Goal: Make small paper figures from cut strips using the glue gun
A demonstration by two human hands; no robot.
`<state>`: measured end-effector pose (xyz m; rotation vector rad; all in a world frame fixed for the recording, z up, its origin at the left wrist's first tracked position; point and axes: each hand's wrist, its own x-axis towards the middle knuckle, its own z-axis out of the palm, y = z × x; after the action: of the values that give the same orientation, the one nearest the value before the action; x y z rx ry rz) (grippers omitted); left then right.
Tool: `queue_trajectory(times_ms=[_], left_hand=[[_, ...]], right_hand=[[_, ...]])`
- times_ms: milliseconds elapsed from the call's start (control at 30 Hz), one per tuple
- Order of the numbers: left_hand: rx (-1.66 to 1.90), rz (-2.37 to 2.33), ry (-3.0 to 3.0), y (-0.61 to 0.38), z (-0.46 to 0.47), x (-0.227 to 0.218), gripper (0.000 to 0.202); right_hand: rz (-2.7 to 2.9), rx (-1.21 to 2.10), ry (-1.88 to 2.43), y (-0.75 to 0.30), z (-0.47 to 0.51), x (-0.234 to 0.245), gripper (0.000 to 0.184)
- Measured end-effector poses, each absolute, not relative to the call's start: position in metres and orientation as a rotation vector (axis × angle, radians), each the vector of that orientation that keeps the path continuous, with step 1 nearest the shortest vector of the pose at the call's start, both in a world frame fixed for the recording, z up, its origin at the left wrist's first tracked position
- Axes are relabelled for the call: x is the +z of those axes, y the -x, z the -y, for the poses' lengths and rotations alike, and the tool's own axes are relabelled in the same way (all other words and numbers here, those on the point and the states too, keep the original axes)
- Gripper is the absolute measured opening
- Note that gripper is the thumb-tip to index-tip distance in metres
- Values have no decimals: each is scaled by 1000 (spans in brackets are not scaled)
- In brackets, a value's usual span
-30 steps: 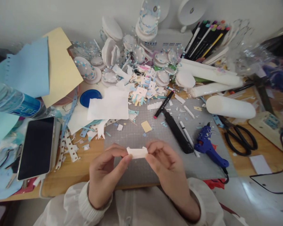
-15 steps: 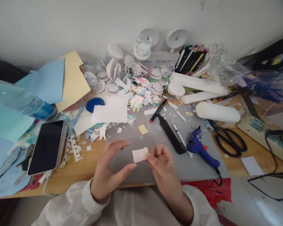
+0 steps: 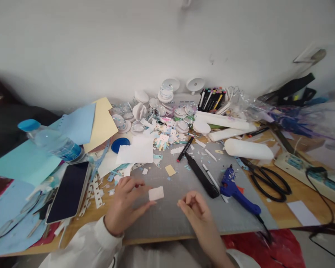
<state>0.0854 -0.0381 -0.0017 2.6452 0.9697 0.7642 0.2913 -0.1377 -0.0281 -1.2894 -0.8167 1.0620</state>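
My left hand (image 3: 125, 204) pinches a small white paper piece (image 3: 156, 193) between thumb and fingers, just above the grey cutting mat (image 3: 167, 219). My right hand (image 3: 197, 210) hovers a little to the right of the piece, apart from it, with fingers loosely curled and nothing in them. Beyond the right hand lie a black craft knife (image 3: 202, 175), a white pen (image 3: 212, 175) and a blue glue gun (image 3: 236, 190). A small yellow paper square (image 3: 170, 170) rests on the mat ahead.
A phone (image 3: 69, 191) and a water bottle (image 3: 53, 141) lie at the left among blue and yellow sheets. Paper scraps and round white ornaments (image 3: 162, 119) crowd the back. Black scissors (image 3: 268, 180), white foam rolls (image 3: 248, 149) and a power strip (image 3: 309, 175) sit at the right.
My right hand has let go of the white paper piece, which now stays in my left hand. The camera has tilted upward, showing more wall.
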Motion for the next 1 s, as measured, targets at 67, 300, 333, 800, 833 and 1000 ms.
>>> queue_trajectory(times_ms=[67,300,333,800,833,1000], left_hand=[[712,-1036,-2687,-85,28,-8,26],[644,-1091,-2734,-109,-4,-16,44],[649,-1091,-2734,-106,-7,-15,46],[728,-1186,-2685,-82,-52,-19,35],[726,-1194,-2675,-84,-55,-21,32],[843,-1230,-2576,-85,-66,-18,14]], right_hand=[[845,1026,1305,-300,143,-31,30],[1036,631,1432,-324,165,-37,16],[1069,585,1445,-325,166,-37,15],[1552,353,1500,-301,123,-42,31],[1609,321,1506,-301,117,-41,29],[1955,208,1554,-305,85,-44,15]])
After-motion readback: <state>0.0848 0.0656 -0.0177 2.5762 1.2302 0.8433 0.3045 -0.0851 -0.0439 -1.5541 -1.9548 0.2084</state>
